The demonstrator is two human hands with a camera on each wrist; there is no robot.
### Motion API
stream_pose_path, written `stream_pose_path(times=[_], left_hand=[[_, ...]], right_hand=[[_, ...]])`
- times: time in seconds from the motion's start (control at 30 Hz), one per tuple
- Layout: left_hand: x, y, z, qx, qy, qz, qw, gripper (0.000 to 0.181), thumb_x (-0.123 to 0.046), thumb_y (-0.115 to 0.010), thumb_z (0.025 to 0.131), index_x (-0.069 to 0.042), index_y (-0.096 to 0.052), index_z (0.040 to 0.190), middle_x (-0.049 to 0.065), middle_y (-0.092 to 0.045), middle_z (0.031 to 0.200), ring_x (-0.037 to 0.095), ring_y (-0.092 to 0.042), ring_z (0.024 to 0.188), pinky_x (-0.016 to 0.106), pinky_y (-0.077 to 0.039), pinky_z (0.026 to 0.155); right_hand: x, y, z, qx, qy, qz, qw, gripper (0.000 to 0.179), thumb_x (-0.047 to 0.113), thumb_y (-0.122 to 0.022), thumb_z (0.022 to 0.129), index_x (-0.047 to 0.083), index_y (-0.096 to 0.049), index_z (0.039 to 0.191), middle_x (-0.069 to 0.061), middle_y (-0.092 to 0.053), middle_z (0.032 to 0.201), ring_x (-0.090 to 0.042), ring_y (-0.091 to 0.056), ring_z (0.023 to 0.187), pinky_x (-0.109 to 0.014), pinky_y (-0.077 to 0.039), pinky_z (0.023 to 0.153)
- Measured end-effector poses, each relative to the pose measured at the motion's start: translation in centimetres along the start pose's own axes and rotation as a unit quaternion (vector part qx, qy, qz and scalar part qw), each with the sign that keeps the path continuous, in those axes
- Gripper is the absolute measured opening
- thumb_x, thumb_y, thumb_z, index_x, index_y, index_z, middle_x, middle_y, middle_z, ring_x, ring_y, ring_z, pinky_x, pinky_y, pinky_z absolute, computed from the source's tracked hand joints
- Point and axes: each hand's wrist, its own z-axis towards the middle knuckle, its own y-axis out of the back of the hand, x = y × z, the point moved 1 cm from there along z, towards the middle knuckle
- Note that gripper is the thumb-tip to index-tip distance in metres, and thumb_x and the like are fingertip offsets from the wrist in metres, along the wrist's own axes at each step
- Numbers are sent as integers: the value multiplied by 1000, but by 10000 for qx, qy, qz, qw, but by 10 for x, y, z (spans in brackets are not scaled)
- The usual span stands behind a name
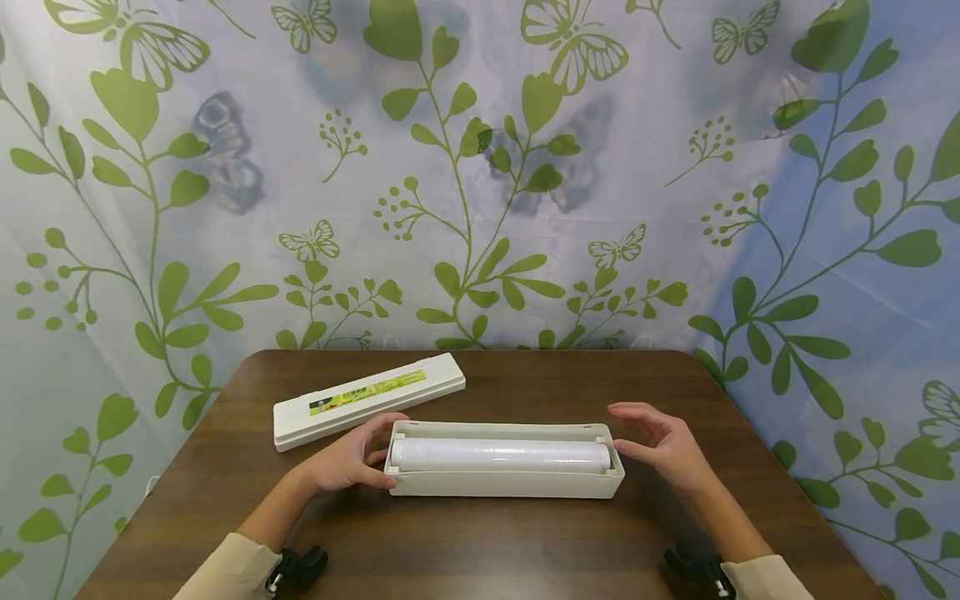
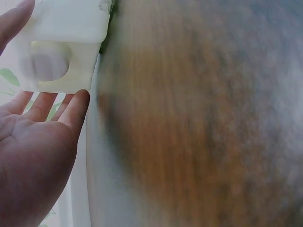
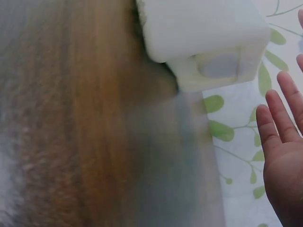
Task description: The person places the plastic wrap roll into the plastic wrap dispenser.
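Note:
A white cling film dispenser box point(image 1: 504, 485) stands lidless on the brown table, long side across. Inside it lies a glossy white roll of cling film point(image 1: 501, 456). My left hand point(image 1: 352, 457) holds the left end of the box, thumb at the front corner and fingers round to the back. In the left wrist view, the fingertips point(image 2: 83, 97) meet the edge of the box's end wall. To the right of the box, my right hand point(image 1: 667, 446) is spread with bent, loose fingers. The right wrist view shows those fingers point(image 3: 270, 125) apart from the box.
The long white lid point(image 1: 300, 425), with a yellow-green label, lies slanted behind the box at the left, close to my left hand. Behind the table point(image 1: 540, 550) hangs a curtain point(image 1: 337, 192) printed with green leaves and butterflies. Both wrists carry black camera straps.

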Motion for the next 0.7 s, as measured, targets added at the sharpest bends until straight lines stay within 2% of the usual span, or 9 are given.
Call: stream_pose_path(times=[0.07, 0.17, 0.37, 0.53, 0.7], left_hand=[[0, 0, 1, -1, -10, 19, 10000, 89, -4, -82, 84, -6, -27, 154, 25, -39, 150, 26, -48, 134, 30, -52, 102], [0, 0, 1, 1, -34, 58, 10000, 89, -4, -82, 84, -5, -27, 154, 25, -40, 150, 26, -48, 134, 28, -50, 104], [-1, 0, 1, 13, -60, 71, 10000, 90, -4, -82, 84, -5, -27, 154, 25, -40, 151, 24, -48, 134, 26, -49, 105], [-2, 0, 0, 17, -50, 72, 10000, 91, -4, -82, 84, -5, -26, 155, 25, -40, 151, 24, -48, 135, 26, -48, 105], [-2, 0, 0, 5, -56, 102, 9999, 93, -5, -83, 83, -4, -24, 155, 24, -40, 151, 24, -47, 135, 23, -46, 107]], right_hand=[[-5, 0, -2, 28, -69, 44, 10000, 50, -10, -76, 84, -11, -60, 131, 4, -67, 133, -4, -61, 125, -18, -49, 103], [-13, 1, -4, 134, -172, 44, 9998, 52, -9, -75, 85, -11, -57, 134, 11, -65, 135, -5, -62, 125, -17, -48, 103], [-21, 1, -7, 491, -247, 170, 9983, 60, -8, -74, 87, -14, -47, 141, 11, -61, 141, -12, -60, 131, -16, -46, 105], [-24, 2, -8, 808, -432, 396, 9950, 66, -9, -72, 88, -13, -41, 146, 10, -58, 145, -6, -57, 132, -16, -45, 106], [-28, 3, -8, 1265, -611, 714, 9875, 73, -8, -70, 89, -11, -32, 152, 10, -51, 151, -2, -51, 137, -16, -43, 108]])
